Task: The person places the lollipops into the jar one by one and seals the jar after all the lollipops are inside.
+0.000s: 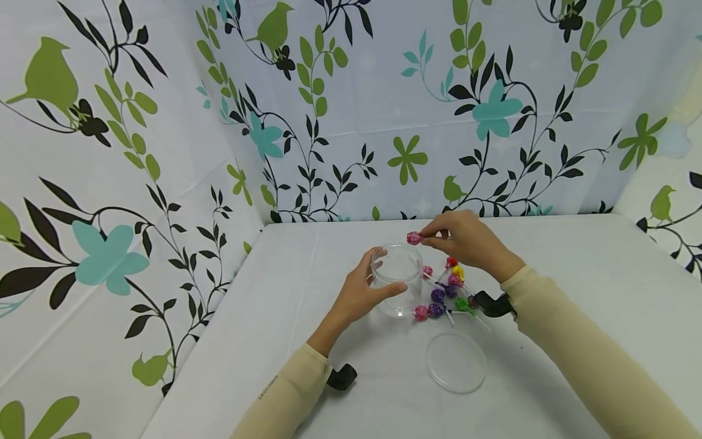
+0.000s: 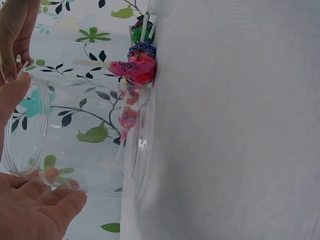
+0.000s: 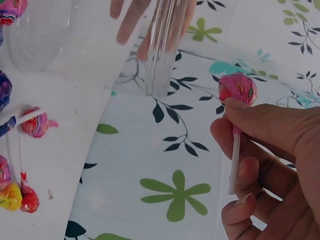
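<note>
A clear round jar [image 1: 399, 277] stands upright on the white table, its mouth uncovered. My left hand [image 1: 356, 296] grips it from the left side, thumb toward the near side and fingers behind. Just above the jar's far right rim, my right hand [image 1: 468, 241] pinches a pink-wrapped lollipop [image 3: 238, 89] between thumb and index finger. In the right wrist view its white stick points downward. Several lollipops in pink, purple, yellow, red and green wrappers lie loosely piled right of the jar, among them a purple one [image 1: 436, 310] and a green one [image 1: 465, 304].
A round clear lid [image 1: 456, 363] lies flat on the table [image 1: 378, 402], nearer than the lollipops. Black mounts stick out from both sleeves near the wrists. A patterned curtain [image 1: 351, 122] with leaves, birds and flowers hangs behind and at the sides.
</note>
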A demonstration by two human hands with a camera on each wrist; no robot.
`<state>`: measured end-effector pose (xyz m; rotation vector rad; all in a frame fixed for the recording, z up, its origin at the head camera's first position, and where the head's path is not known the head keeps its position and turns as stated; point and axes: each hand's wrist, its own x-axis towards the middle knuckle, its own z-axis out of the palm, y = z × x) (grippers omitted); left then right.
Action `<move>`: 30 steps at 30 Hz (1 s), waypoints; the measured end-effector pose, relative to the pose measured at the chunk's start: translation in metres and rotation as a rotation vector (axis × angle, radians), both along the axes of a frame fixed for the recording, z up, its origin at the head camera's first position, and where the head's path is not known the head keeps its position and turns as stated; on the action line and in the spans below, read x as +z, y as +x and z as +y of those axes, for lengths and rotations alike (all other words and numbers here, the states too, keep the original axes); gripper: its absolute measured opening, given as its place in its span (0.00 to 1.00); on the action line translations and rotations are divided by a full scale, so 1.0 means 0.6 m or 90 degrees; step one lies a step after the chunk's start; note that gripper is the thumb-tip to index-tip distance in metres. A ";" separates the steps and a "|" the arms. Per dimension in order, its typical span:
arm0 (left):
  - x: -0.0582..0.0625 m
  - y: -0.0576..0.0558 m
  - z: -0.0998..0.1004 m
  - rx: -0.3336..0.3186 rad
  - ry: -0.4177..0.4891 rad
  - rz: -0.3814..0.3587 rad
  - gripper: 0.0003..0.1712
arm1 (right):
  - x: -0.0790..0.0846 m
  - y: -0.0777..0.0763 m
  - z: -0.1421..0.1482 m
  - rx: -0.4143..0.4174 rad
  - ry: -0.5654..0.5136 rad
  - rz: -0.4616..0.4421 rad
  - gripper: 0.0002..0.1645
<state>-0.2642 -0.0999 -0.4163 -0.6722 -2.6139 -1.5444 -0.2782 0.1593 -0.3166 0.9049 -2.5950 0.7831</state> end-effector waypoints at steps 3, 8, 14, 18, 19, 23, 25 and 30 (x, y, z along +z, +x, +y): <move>-0.001 0.000 -0.001 0.000 -0.003 0.004 0.57 | -0.001 -0.001 -0.014 0.018 0.001 0.004 0.09; -0.001 0.001 0.000 0.000 -0.002 -0.001 0.57 | -0.008 0.000 -0.036 0.027 0.012 -0.005 0.08; 0.001 0.003 0.000 0.004 -0.001 -0.009 0.58 | -0.017 -0.001 -0.055 0.031 0.028 -0.011 0.07; 0.002 0.003 0.000 0.005 0.004 -0.013 0.58 | -0.022 -0.002 -0.063 0.043 0.031 -0.014 0.07; 0.002 0.004 0.000 0.004 0.005 -0.014 0.58 | -0.023 -0.002 -0.065 0.044 0.032 -0.017 0.07; 0.003 0.004 0.000 0.001 0.006 -0.013 0.58 | -0.026 -0.003 -0.074 0.043 0.042 -0.027 0.07; 0.003 0.004 0.000 0.000 0.005 -0.013 0.59 | -0.028 -0.004 -0.078 0.043 0.050 -0.029 0.07; 0.001 0.003 -0.001 -0.003 0.009 -0.010 0.57 | -0.031 -0.003 -0.086 0.044 0.071 -0.033 0.08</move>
